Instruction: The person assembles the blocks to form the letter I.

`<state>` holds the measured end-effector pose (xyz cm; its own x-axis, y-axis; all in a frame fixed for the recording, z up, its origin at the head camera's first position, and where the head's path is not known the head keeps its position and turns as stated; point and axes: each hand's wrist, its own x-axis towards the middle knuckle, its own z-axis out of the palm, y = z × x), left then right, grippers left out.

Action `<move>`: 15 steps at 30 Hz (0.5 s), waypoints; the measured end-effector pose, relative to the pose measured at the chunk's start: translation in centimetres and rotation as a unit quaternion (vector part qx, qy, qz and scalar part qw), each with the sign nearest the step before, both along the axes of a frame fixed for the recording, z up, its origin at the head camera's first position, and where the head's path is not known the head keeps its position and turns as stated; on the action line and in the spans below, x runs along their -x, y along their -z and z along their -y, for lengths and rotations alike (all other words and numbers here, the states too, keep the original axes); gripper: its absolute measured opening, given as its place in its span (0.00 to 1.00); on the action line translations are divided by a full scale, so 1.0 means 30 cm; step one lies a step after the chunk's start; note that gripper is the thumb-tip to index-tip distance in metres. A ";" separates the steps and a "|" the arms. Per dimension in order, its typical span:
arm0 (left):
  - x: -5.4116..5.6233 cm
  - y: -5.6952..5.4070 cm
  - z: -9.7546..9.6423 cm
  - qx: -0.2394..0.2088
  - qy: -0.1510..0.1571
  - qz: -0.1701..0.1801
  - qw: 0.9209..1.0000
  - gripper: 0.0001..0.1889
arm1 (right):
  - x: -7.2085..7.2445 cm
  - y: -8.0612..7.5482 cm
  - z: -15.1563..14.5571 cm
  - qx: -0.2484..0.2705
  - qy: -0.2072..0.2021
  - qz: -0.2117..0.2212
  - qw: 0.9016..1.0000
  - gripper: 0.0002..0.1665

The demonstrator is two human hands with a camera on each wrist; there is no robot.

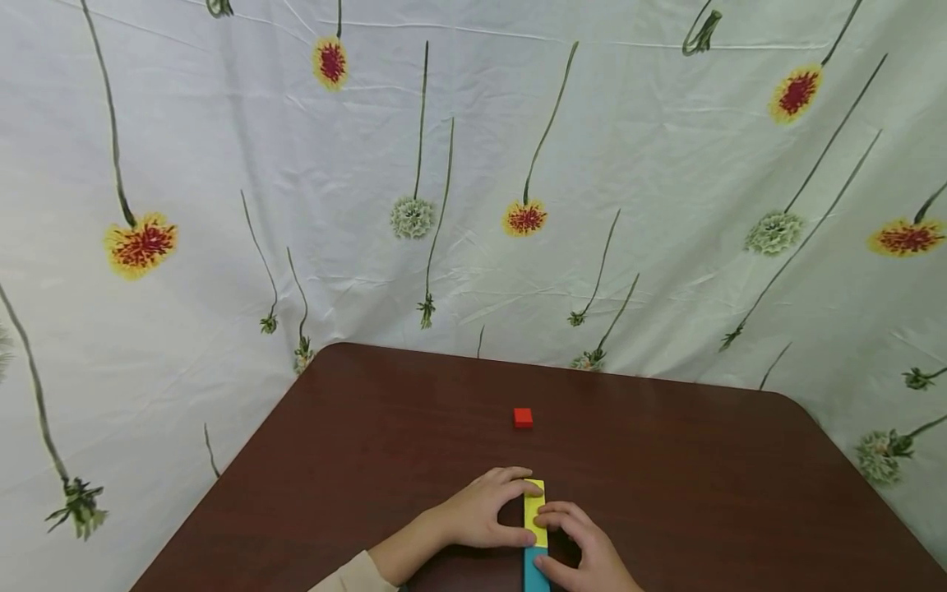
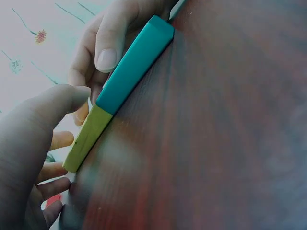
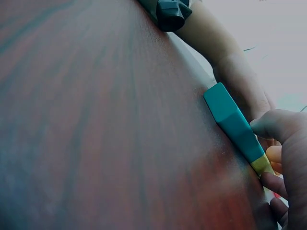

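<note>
On the near side of the yellow block, in line with it, lies a teal block, its near end running out of the head view; both wrist views show that end entire, the long piece lying flat and meeting the yellow one end to end. To the near left of the yellow block comes a pale sleeve, and the right wrist view shows a dark device on that same arm. The right hand reaches in from the near right of the yellow block, its thumb on the teal top and its bent fingers over the yellow block's right edge; whether they grasp or merely touch, I cannot tell. From the left of the yellow block comes the left hand, pinching that block lengthwise, thumb at its near end beside the seam and index finger bent over its far end. The yellow block itself lies on a dark reddish-brown table, between the two hands. Beyond the yellow block, well apart from it and slightly to its left, sits a small red block. Farther off, past the table's rounded far corners, a pale cloth hangs behind everything, printed with red-and-yellow flowers, whitish puffs and long thin stems
</note>
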<state>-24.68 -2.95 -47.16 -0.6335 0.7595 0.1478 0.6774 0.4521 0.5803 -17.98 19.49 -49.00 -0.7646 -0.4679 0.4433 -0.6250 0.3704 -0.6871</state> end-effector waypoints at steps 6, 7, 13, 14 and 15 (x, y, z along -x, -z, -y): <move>0.031 -0.016 -0.009 -0.015 -0.006 0.009 1.000 0.28 | 0.002 0.001 -0.003 0.000 0.004 0.007 1.000 0.19; 0.037 -0.018 -0.011 -0.018 -0.007 0.006 1.000 0.28 | 0.002 0.002 -0.003 0.000 0.004 0.008 1.000 0.19; 0.075 -0.024 -0.031 -0.025 -0.020 -0.005 0.999 0.27 | 0.003 0.005 -0.005 0.000 0.005 0.026 1.000 0.18; 0.082 -0.026 -0.035 -0.024 -0.023 -0.005 0.999 0.27 | 0.004 0.005 -0.005 0.000 0.006 0.027 1.000 0.18; 0.090 -0.028 -0.039 -0.022 -0.027 -0.006 0.999 0.26 | 0.005 0.006 -0.006 0.000 0.006 0.026 1.000 0.18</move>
